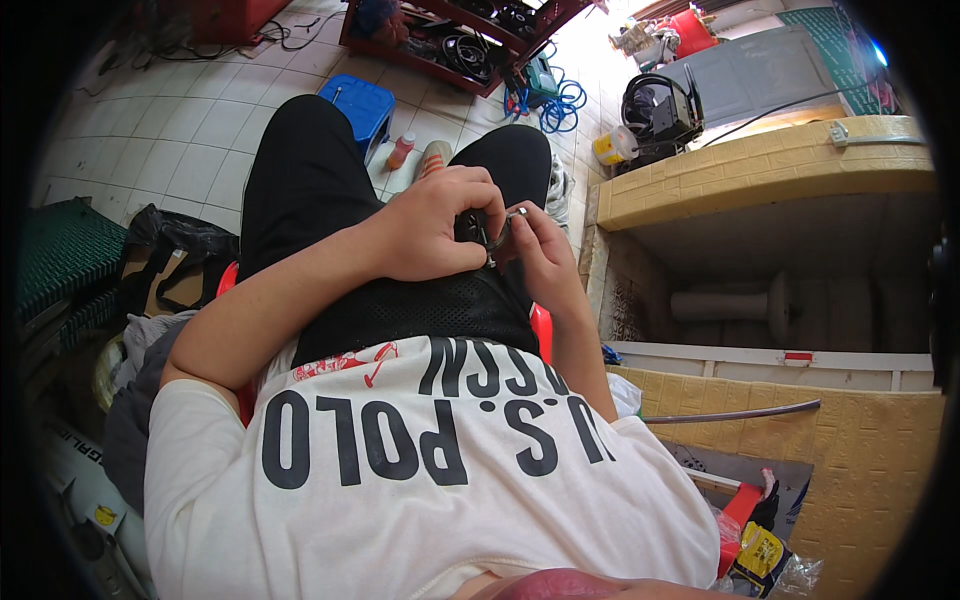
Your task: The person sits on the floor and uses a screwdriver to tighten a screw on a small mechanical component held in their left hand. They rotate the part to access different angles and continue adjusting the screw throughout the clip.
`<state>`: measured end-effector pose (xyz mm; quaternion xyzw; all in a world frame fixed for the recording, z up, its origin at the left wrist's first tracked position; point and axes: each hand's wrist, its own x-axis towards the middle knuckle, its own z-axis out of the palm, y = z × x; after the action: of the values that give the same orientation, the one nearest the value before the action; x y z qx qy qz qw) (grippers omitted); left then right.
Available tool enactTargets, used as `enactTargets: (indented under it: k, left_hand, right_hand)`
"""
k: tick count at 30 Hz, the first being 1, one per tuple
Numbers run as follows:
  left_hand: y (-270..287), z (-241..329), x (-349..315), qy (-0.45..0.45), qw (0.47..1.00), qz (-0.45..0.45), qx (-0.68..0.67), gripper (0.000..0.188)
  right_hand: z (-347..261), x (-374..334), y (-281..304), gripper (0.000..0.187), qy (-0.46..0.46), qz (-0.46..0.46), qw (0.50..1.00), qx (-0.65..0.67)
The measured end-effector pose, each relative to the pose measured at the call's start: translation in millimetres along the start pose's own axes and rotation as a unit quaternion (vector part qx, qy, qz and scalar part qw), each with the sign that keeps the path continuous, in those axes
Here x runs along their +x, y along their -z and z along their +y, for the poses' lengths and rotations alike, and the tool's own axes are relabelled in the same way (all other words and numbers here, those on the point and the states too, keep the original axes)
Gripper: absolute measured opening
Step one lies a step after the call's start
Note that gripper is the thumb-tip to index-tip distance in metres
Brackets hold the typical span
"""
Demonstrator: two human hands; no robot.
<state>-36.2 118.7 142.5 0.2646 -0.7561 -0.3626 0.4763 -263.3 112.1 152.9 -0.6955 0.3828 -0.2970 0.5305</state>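
Left hand (450, 225) and right hand (542, 250) together, pinching small metal part (499, 238); fingertip slip could drop it onto far floor (215, 120).

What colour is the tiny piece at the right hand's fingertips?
The tiny piece looks silvery, like metal; the head view, the only one, shows it.

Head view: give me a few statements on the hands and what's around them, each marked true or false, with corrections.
1. The left hand and right hand meet at a small metal part. True.
2. The right hand is empty. False: its fingertips pinch the small metal part.
3. A blue hose lies coiled on the floor. True.
4. The shirt is black. False: the shirt is white; the trousers are black.
5. The floor is carpeted. False: it is tiled.
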Motion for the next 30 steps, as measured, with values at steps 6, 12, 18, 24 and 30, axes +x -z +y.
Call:
enactTargets:
  k: [6, 12, 18, 24, 30]
  left_hand:
    - [-1, -1, 0, 0.004, 1.000, -0.003, 0.000, 0.018]
    - [-1, -1, 0, 0.003, 1.000, 0.000, 0.003, 0.017]
    - [0, 0, 0, 0.014, 1.000, -0.005, -0.008, 0.017]
    - [-1, -2, 0, 0.013, 1.000, -0.004, -0.001, 0.017]
    - [0, 0, 0, 0.018, 1.000, -0.004, 0.007, 0.017]
  right_hand:
    - [0, 0, -2, 0.026, 0.002, 0.004, 1.000, 0.004]
    - [2, 0, -3, 0.027, 0.004, 0.009, 1.000, 0.001]
    - [6, 0, -6, 0.027, 0.002, 0.001, 1.000, -0.001]
    - [11, 0, -6, 0.029, 0.001, 0.007, 1.000, -0.004]
    - [10, -1, -7, 0.028, 0.000, 0.015, 1.000, -0.003]
